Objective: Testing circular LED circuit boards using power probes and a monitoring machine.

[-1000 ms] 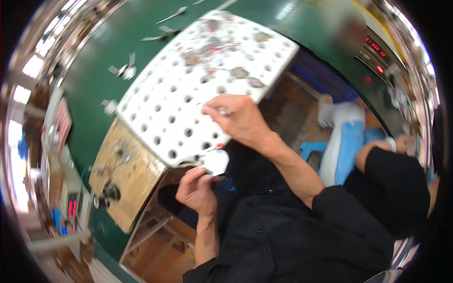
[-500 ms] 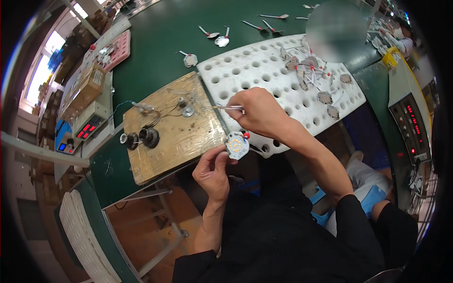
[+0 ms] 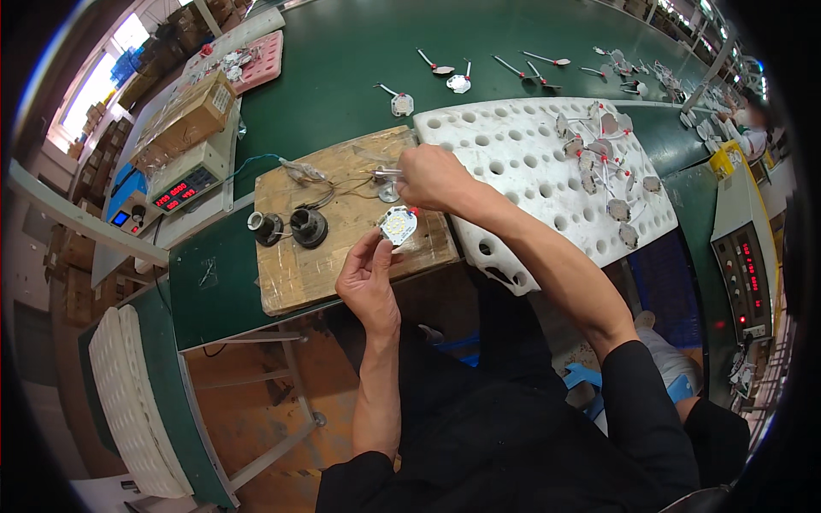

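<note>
My left hand [image 3: 371,286] pinches a small roundish LED board [image 3: 398,224] by its lower edge, the face with yellowish dots turned up. A red spot shows at the board's upper right rim. Above it, my right hand [image 3: 434,178] is closed on white wires [image 3: 386,173], whose tips point left over a wooden board [image 3: 359,265]. Whether these wires run to the LED board is hidden by the hand. Close to the wire tips, a small metal post [image 3: 388,190] stands on the wooden board. Two black round sockets [image 3: 309,227] sit at its left side, with thin cables behind them.
A white foam tray [image 3: 522,188] with holes lies to the right, bearing several wired discs [image 3: 617,209]. More wired discs [image 3: 458,84] are scattered on the green table [image 3: 342,68]. Meters with red digits [image 3: 184,190] stand left, and another instrument [image 3: 744,256] stands right.
The view has shifted. Both hands have moved left and further over the wooden board. The LED board is now over its wood, and the wire tips are near the metal post.
</note>
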`<state>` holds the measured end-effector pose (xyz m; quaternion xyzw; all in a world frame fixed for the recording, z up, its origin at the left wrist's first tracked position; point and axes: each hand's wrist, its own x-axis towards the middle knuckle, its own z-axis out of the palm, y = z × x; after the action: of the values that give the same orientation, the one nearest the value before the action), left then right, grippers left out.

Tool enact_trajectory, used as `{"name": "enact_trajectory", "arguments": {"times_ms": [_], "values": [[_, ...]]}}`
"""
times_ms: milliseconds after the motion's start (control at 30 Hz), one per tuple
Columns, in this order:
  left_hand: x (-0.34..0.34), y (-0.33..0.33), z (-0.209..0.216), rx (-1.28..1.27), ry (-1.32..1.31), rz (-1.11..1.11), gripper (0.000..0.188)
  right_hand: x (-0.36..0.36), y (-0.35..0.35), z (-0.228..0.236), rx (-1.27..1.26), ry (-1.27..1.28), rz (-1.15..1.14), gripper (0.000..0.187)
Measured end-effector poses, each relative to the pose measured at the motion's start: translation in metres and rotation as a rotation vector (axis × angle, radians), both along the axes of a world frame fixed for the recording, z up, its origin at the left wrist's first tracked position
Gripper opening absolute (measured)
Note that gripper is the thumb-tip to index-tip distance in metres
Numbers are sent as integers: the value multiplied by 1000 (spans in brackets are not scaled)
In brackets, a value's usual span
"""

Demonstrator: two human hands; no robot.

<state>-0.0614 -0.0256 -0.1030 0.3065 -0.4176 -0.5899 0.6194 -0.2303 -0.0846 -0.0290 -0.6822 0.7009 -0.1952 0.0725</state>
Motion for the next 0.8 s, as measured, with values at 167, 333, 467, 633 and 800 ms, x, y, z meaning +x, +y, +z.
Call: {"name": "enact_trajectory", "arguments": {"times_ms": [167, 333, 467, 633, 800], "values": [[1, -9, 2, -3, -61, 11, 22, 0, -8, -7, 27, 69, -31, 19], [3, -6, 0, -84, -31, 91, 13, -23, -14, -62, -501, -890, 279, 16], [8, -13, 1, -73, -408, 205, 14, -19, -29, -58, -601, -984, 748, 19], [2, -11, -3, 50, 19, -30, 22, -33, -21, -73, -252, -573, 126, 16], [13, -15, -3, 67, 15, -34, 21, -2, -12, -27, -67, 44, 51, 16]]}}
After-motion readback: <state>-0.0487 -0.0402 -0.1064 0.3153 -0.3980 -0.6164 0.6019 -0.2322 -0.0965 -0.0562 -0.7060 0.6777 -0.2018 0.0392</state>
